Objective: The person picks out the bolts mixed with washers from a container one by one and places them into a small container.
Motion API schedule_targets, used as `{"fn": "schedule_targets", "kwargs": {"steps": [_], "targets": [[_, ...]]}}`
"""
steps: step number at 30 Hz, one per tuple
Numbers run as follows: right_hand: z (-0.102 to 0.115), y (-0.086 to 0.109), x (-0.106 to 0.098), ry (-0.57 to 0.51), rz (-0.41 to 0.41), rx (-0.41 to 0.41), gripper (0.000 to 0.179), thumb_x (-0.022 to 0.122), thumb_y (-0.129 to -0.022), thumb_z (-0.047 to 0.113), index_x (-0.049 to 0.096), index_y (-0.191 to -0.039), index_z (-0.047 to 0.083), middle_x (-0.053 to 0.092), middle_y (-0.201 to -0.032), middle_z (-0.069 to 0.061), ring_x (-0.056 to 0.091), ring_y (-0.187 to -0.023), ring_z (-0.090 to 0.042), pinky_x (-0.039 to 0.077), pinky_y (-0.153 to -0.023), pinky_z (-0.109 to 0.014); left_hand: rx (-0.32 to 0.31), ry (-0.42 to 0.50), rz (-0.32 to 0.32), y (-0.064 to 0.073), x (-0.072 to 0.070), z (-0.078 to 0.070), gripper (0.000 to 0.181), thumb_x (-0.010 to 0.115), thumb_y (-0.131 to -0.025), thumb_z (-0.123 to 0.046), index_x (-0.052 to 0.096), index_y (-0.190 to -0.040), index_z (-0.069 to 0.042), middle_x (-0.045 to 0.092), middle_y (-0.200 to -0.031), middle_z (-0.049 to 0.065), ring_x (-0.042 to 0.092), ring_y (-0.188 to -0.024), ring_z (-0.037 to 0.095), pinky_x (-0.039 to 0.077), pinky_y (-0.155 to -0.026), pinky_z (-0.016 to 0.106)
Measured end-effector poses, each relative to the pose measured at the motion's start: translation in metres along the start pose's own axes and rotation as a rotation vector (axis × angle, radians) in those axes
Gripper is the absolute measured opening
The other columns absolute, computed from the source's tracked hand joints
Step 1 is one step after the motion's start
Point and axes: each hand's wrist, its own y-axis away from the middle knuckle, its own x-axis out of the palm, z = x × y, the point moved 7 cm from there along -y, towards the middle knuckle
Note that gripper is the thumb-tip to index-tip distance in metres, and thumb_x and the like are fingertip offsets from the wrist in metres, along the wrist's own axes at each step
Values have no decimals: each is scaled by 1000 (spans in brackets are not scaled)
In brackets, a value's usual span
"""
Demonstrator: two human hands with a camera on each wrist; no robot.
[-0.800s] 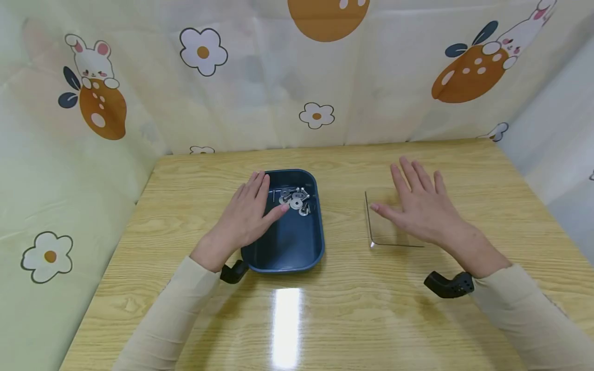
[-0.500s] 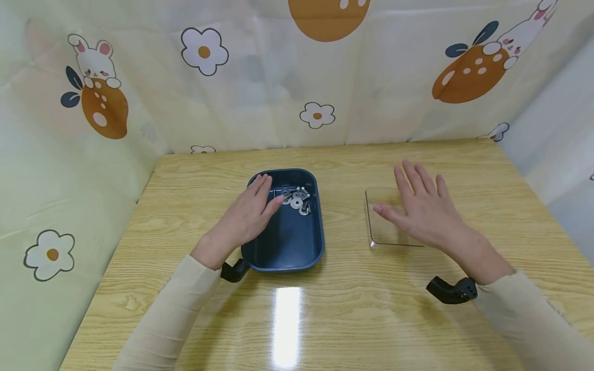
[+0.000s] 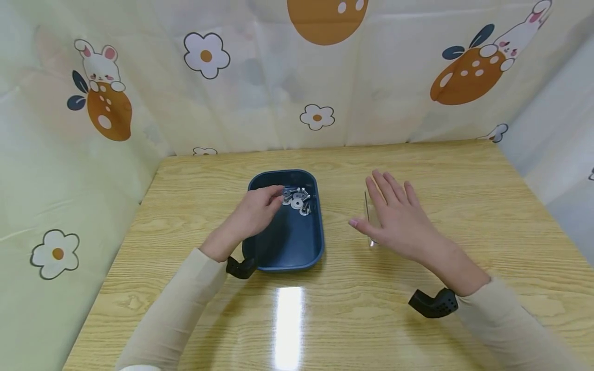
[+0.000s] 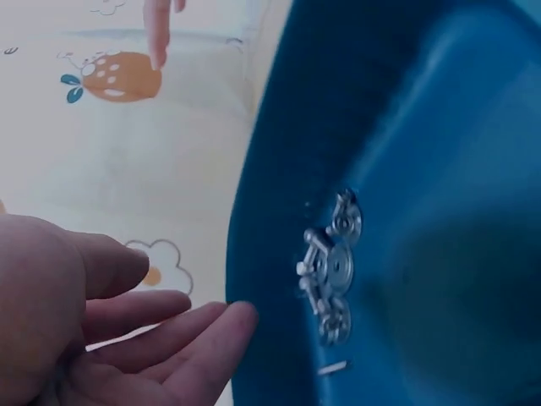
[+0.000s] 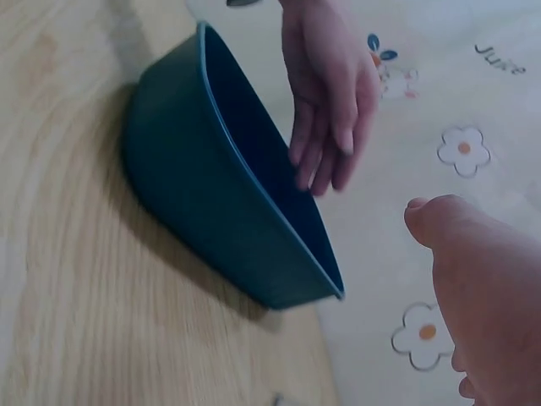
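Note:
A dark blue tray stands on the table, with a small heap of screws and round washers toward its far end. My left hand hovers over the tray's left side, fingers loosely bent. In the left wrist view, nothing lies between its thumb and fingers, and a short metal pin is apart from the heap. Farther right, my right hand is spread palm down above a thin-edged, see-through piece. The hand covers most of that piece; whether they touch, I cannot tell.
The wood-grain table carries a bright light reflection at the front. A patterned curtain closes off the back and left, and a pale sheet hangs on the right. Each wrist wears a black camera mount.
My left hand has moved slightly right over the tray, its fingers now more bent toward the screws. The right hand has shifted left and nearer, now covering more of the see-through piece.

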Motion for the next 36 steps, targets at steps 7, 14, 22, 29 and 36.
{"fn": "schedule_targets", "kwargs": {"steps": [7, 14, 22, 29, 36], "targets": [[19, 1, 13, -12, 14, -41, 100, 41, -93, 73, 9, -159, 6, 3, -168, -14, 1, -155, -34, 2, -123, -64, -100, 224, 81, -6, 8, 2, 37, 47, -106, -18, 54, -137, 1, 68, -124, 17, 72, -102, 24, 58, -96, 39], [35, 3, 27, -20, 20, -80, 101, 41, -92, 74, 10, -159, 4, 4, -168, -14, 3, -155, -34, 3, -124, -63, -155, 354, 120, -14, 17, 6, 34, 46, -106, -13, 57, -132, 6, 66, -124, 23, 71, -104, 29, 57, -98, 42], [55, 4, 41, -43, 46, -97, 106, 36, -89, 81, 9, -159, 6, 2, -168, -10, 0, -156, -30, 2, -125, -61, -221, 486, 157, -27, 25, 12, 35, 42, -106, -7, 53, -134, 10, 63, -126, 28, 67, -113, 36, 55, -99, 44], [69, 5, 56, -64, 65, -98, 112, 29, -84, 88, 6, -159, 8, 4, -168, -9, 2, -156, -28, 6, -127, -57, -289, 533, 165, -38, 32, 15, 35, 44, -105, -6, 54, -134, 11, 64, -126, 29, 67, -113, 36, 56, -99, 42], [77, 4, 66, -78, 62, -102, 111, 29, -85, 86, 9, -159, 5, 6, -168, -11, 6, -156, -28, 9, -127, -55, -338, 524, 170, -49, 45, 19, 34, 47, -104, -6, 56, -132, 10, 66, -123, 27, 69, -111, 34, 57, -96, 40]]}}
